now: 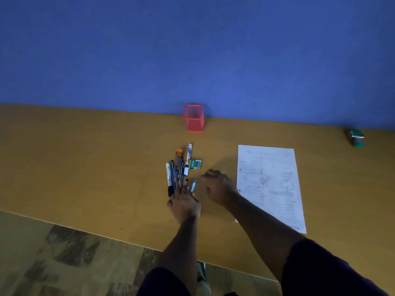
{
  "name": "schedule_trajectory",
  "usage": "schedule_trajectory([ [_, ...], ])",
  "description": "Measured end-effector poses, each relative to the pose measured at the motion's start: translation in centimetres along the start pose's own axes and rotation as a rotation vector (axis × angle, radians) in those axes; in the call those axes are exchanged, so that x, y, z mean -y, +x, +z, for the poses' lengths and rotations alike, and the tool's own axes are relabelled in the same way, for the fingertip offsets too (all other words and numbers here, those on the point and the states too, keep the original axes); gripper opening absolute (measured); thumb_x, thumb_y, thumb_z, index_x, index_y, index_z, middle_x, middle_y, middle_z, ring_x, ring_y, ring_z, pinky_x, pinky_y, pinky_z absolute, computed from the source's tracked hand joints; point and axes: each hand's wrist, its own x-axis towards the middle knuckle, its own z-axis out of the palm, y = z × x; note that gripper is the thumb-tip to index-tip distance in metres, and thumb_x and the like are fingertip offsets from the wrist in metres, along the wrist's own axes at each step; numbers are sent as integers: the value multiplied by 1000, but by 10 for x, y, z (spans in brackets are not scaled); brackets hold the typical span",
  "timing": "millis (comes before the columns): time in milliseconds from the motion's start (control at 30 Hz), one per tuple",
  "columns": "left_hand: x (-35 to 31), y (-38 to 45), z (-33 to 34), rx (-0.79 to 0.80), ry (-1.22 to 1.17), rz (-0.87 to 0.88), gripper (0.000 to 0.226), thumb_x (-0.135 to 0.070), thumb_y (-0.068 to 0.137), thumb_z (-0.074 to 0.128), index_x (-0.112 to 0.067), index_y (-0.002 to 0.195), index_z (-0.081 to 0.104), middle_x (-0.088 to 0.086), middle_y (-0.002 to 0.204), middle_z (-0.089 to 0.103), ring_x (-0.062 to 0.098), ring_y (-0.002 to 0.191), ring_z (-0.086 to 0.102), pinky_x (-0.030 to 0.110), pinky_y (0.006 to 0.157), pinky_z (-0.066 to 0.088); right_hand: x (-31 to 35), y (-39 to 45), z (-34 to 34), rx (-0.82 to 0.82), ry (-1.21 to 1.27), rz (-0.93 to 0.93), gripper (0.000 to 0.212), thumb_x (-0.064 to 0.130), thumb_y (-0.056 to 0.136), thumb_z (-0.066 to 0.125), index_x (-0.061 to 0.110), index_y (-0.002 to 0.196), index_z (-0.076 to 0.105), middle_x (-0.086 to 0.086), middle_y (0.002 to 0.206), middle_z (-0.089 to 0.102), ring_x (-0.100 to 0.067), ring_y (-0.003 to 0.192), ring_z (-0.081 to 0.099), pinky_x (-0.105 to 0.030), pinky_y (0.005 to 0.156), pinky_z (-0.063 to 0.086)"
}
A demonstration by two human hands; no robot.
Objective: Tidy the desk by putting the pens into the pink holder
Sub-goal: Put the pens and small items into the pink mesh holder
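A fan of several pens and markers [177, 170] lies on the wooden desk [85, 167], their near ends meeting under my left hand [184, 202]. My left hand grips those near ends, and a blue pen [193, 185] sticks out on its right side. My right hand [218, 185] is just right of the bundle, fingers loosely curled, holding nothing. The pink mesh holder [193, 118] stands upright at the back of the desk against the blue wall, straight beyond the pens, with no pen showing above its rim.
A small green and yellow box [195, 164] lies beside the pens on their right. A printed sheet of paper [269, 184] lies to the right of my right hand. A green object [355, 137] sits far right by the wall. The desk's front edge [102, 233] runs below my arms.
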Motion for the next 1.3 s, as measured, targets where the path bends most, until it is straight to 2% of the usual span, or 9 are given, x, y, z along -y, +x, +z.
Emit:
schedule_trajectory([
  [200,9,5,-7,-27,-38,90,24,-5,72,66,-12,95,70,7,95,68,33,90,63,42,76,48,22,25,4,139,32,-38,45,27,86,59,28,131,57,-1,125,55,-22,120,51,-38,95,48],
  [400,16,-6,-19,13,-67,170,25,-7,80,58,-14,103,65,6,105,66,34,73,65,39,63,48,26,47,13,295,32,-94,36,26,91,59,35,125,60,0,127,47,-19,125,46,-39,96,48],
  [500,19,-6,-22,45,-55,204,32,-11,84,53,-18,114,63,1,116,66,34,78,67,41,65,52,28,53,13,339,10,-86,21,30,89,60,31,108,70,2,118,49,-21,118,50,-41,93,49],
  [600,20,-4,-26,92,-46,231,31,-13,85,56,-19,115,62,0,116,68,32,85,69,38,68,53,27,51,14,329,-26,-104,21,26,89,60,26,108,70,1,117,52,-20,112,52,-41,89,51],
  [733,22,-2,-32,135,42,248,15,-27,92,53,-22,104,61,0,96,70,28,84,69,31,65,45,20,48,20,308,-6,-115,18,23,87,60,29,103,68,1,109,51,-19,102,56,-39,81,53],
  [833,25,-2,-36,121,81,280,16,-34,95,52,-26,99,65,-2,87,72,24,80,69,28,65,44,22,52,20,341,-61,-148,12,23,82,62,28,92,67,3,104,47,-21,91,57,-35,70,52],
  [1100,27,5,-42,133,198,423,36,-42,97,47,-19,84,71,1,81,74,26,75,68,27,61,36,18,64,16,345,-197,-373,34,20,88,61,28,122,59,3,121,48,-21,105,55,-34,71,49],
  [1200,26,14,-48,152,175,483,42,-45,93,39,-20,87,72,2,78,73,26,72,67,28,60,42,17,66,13,412,-251,-436,30,18,91,57,22,121,60,4,122,54,-21,107,57,-38,76,52],
  [1300,23,28,-54,153,155,522,54,-47,85,26,-19,87,73,3,81,73,28,74,67,31,62,45,18,72,16,453,-278,-394,25,25,96,51,17,118,60,-2,117,59,-24,107,59,-35,77,48],
])
